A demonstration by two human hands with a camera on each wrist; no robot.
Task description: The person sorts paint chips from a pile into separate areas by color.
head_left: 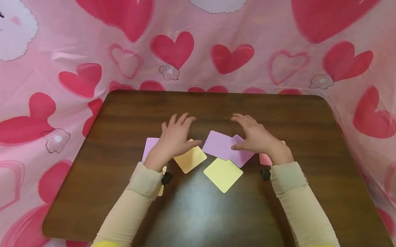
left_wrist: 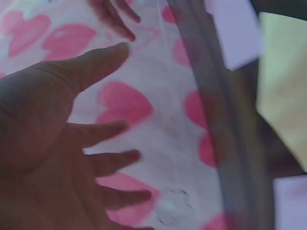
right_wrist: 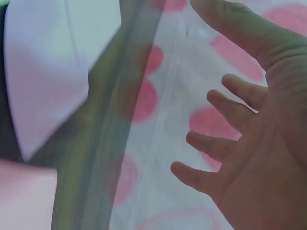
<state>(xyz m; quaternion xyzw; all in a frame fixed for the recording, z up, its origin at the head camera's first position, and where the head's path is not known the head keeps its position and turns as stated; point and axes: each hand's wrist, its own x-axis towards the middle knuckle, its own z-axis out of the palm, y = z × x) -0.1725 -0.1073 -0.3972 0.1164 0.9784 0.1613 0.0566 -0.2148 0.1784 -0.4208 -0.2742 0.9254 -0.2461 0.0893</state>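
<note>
Both hands are raised over a scatter of square paper cards, fingers spread and holding nothing. My left hand [head_left: 175, 137] is above an orange card [head_left: 190, 161] and a purple card [head_left: 150, 146], partly covering both. Another pale orange card [head_left: 160, 190] shows beside the left wrist. My right hand [head_left: 254, 136] hovers over two overlapping purple cards, one [head_left: 216, 145] in the middle and one [head_left: 243, 157] under the thumb. A pink card [head_left: 265, 159] is mostly hidden by the right wrist. Nearer me lies a yellow card [head_left: 223, 176]. Both wrist views show straight, separated fingers.
The cards lie on a dark brown wooden table [head_left: 304, 215] with rounded corners. Pink cloth [head_left: 201, 27] printed with hearts and white fluffy faces hangs behind it and along both sides. A small black object [head_left: 167, 178] sits at the left wrist, another [head_left: 265, 174] at the right.
</note>
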